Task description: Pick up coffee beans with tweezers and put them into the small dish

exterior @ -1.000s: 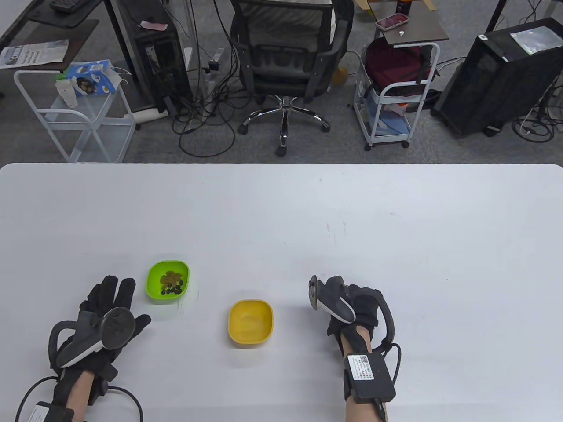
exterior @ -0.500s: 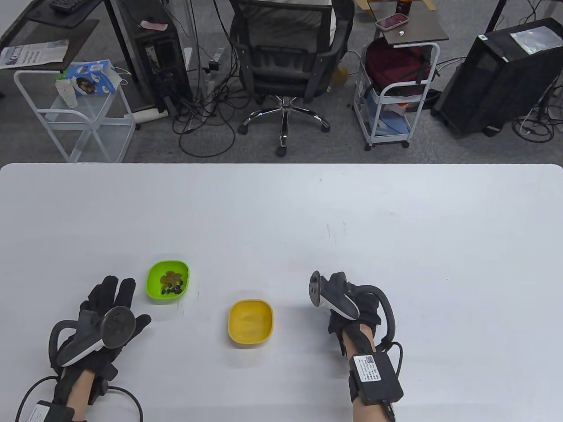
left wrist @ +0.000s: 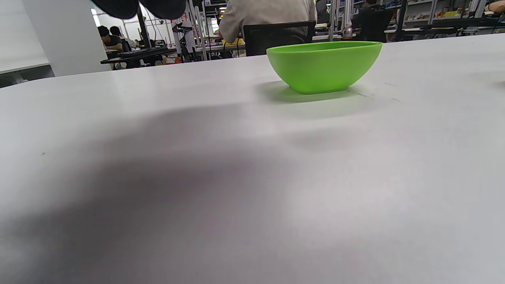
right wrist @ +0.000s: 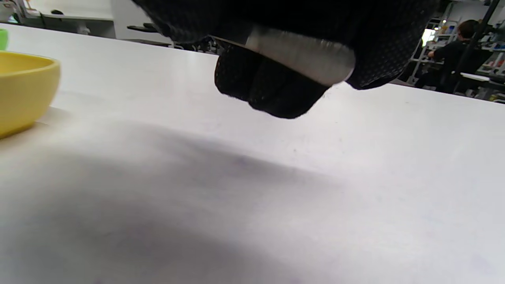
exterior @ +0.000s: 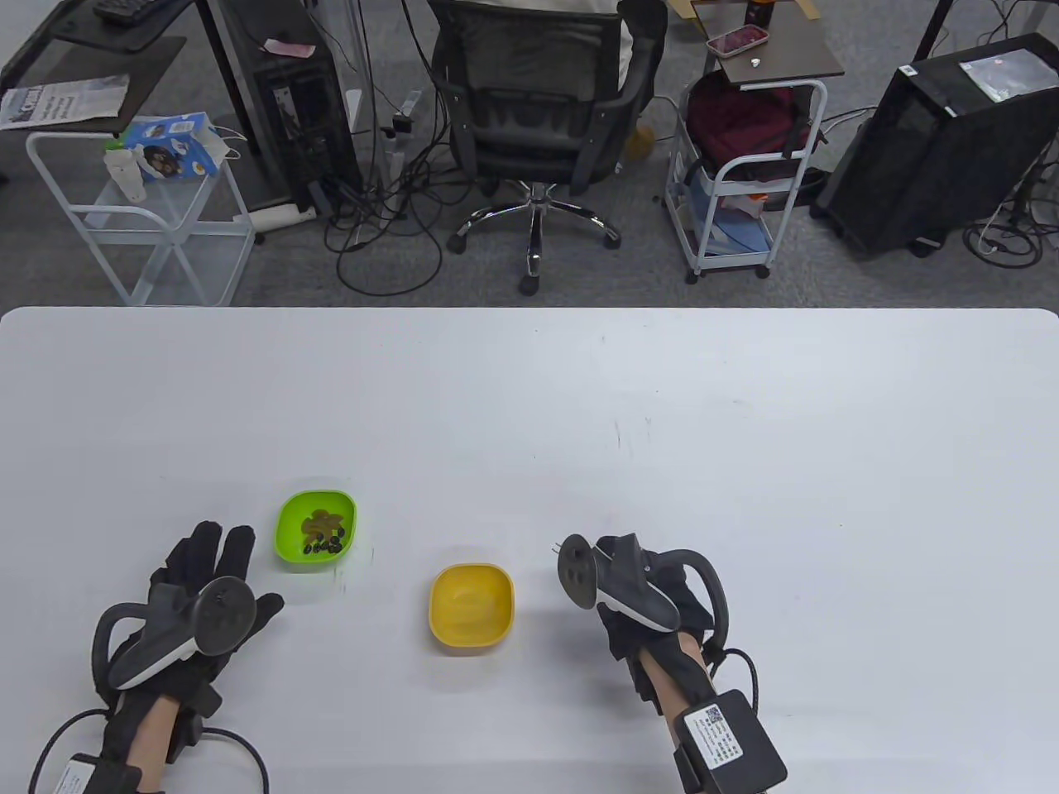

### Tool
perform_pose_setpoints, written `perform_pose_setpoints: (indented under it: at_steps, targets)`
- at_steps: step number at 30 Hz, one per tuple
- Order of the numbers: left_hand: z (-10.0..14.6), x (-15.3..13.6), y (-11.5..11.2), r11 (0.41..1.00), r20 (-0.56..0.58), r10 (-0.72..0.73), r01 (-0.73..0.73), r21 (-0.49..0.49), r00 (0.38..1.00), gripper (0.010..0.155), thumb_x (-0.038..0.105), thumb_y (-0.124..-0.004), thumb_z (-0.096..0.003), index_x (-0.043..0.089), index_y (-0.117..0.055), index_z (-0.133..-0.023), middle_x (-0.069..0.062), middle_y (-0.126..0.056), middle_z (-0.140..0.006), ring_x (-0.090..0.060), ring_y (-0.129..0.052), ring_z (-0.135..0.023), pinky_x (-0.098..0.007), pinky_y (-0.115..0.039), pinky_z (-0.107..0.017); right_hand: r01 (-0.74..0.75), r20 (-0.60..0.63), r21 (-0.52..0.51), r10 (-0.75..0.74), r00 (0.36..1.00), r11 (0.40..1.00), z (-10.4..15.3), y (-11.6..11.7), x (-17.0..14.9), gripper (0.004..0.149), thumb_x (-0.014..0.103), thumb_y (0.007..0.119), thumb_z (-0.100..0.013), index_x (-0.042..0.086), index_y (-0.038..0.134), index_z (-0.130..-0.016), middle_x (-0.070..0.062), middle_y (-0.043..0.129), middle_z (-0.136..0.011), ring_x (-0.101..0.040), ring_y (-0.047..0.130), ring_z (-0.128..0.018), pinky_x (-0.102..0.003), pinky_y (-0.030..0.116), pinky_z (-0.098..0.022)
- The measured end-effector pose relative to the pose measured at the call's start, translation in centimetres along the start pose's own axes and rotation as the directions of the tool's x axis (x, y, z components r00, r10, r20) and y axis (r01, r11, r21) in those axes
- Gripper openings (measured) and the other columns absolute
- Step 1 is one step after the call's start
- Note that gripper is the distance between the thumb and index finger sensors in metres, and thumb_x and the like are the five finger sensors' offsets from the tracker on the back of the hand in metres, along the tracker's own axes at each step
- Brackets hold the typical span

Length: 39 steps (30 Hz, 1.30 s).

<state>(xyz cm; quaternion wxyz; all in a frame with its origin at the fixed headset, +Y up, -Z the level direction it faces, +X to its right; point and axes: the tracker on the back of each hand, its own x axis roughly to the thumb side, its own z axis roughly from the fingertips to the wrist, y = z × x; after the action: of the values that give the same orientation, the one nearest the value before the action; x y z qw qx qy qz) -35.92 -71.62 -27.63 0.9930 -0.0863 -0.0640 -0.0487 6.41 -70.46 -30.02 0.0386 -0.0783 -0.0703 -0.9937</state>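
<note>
A green dish (exterior: 317, 529) holds several dark coffee beans and some tan bits; it also shows in the left wrist view (left wrist: 323, 67). A yellow dish (exterior: 471, 605) stands to its right and looks empty; its side shows in the right wrist view (right wrist: 23, 90). My left hand (exterior: 207, 579) rests flat on the table, fingers spread, just left of the green dish. My right hand (exterior: 637, 616) is to the right of the yellow dish, curled around metal tweezers (right wrist: 300, 51). A thin tip (exterior: 554, 547) sticks out past the tracker.
The white table (exterior: 529, 397) stretches wide beyond the dishes. Its far edge is at mid-frame, with an office chair (exterior: 534, 99), carts and computer towers on the floor behind it.
My right hand has drawn back toward the near edge and turned, so the tracker now tips left toward the yellow dish. The left hand and both dishes have not moved.
</note>
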Motion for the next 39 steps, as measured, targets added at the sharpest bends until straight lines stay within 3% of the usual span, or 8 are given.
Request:
perform_pose_setpoints:
  at_steps: [10, 25, 28, 34, 39]
  targets:
    - [0.0, 0.0, 0.0, 1.0, -0.003, 0.0, 0.0, -0.011, 1.0, 0.09, 0.058, -0.049, -0.0548, 0.004, -0.023, -0.122, -0.039, -0.027, -0.125, -0.063, -0.05, -0.112, -0.073, -0.054, -0.076, 0.144, 0.033, -0.087, -0.141, 0.989, 0.986, 1.7, 0.7, -0.9, 0.05, 0.031, 0.06, -0.048, 0.015, 0.05, -0.094, -0.004, 0.084, -0.079, -0.022, 0.092, -0.059, -0.059, 0.07, -0.07]
    - [-0.2, 0.6, 0.0, 0.999, 0.015, -0.008, 0.009, -0.051, 1.0, 0.09, 0.058, -0.05, -0.0548, 0.004, -0.023, -0.122, -0.038, -0.03, -0.126, -0.062, -0.051, -0.112, -0.072, -0.054, -0.076, 0.181, 0.033, -0.053, -0.179, 0.983, 0.982, 2.0, 1.1, -1.8, 0.05, 0.031, 0.061, -0.048, 0.016, 0.051, -0.095, -0.004, 0.084, -0.079, -0.023, 0.091, -0.059, -0.06, 0.069, -0.07]
    - [0.1, 1.3, 0.6, 1.0, 0.053, -0.026, 0.027, -0.014, 0.998, 0.09, 0.058, -0.05, -0.0546, 0.004, -0.024, -0.122, -0.036, -0.032, -0.126, -0.06, -0.052, -0.113, -0.071, -0.054, -0.076, 0.188, 0.038, -0.042, -0.186, 0.982, 0.981, 2.1, 1.2, -1.8, 0.05, 0.032, 0.062, -0.048, 0.016, 0.051, -0.095, -0.004, 0.084, -0.079, -0.023, 0.092, -0.059, -0.06, 0.069, -0.07]
    - [-1.9, 1.8, 0.8, 0.998, 0.071, 0.012, -0.007, -0.066, 0.997, 0.092, 0.057, -0.055, -0.0529, 0.003, -0.025, -0.122, -0.033, -0.032, -0.127, -0.058, -0.053, -0.114, -0.07, -0.054, -0.078, 0.212, 0.042, -0.035, -0.211, 0.977, 0.977, 2.1, 1.3, -2.1, 0.05, 0.032, 0.062, -0.048, 0.016, 0.052, -0.095, -0.004, 0.084, -0.079, -0.024, 0.092, -0.06, -0.06, 0.068, -0.07]
    - [-4.2, 1.9, 3.0, 0.994, 0.074, -0.059, 0.066, -0.084, 0.995, 0.098, 0.06, -0.062, -0.0491, 0.003, -0.027, -0.121, -0.03, -0.031, -0.128, -0.055, -0.054, -0.115, -0.068, -0.055, -0.079, 0.22, 0.039, -0.035, -0.219, 0.975, 0.975, 2.1, 1.3, -2.3, 0.05, 0.032, 0.062, -0.048, 0.016, 0.052, -0.095, -0.005, 0.084, -0.079, -0.024, 0.091, -0.06, -0.06, 0.068, -0.07]
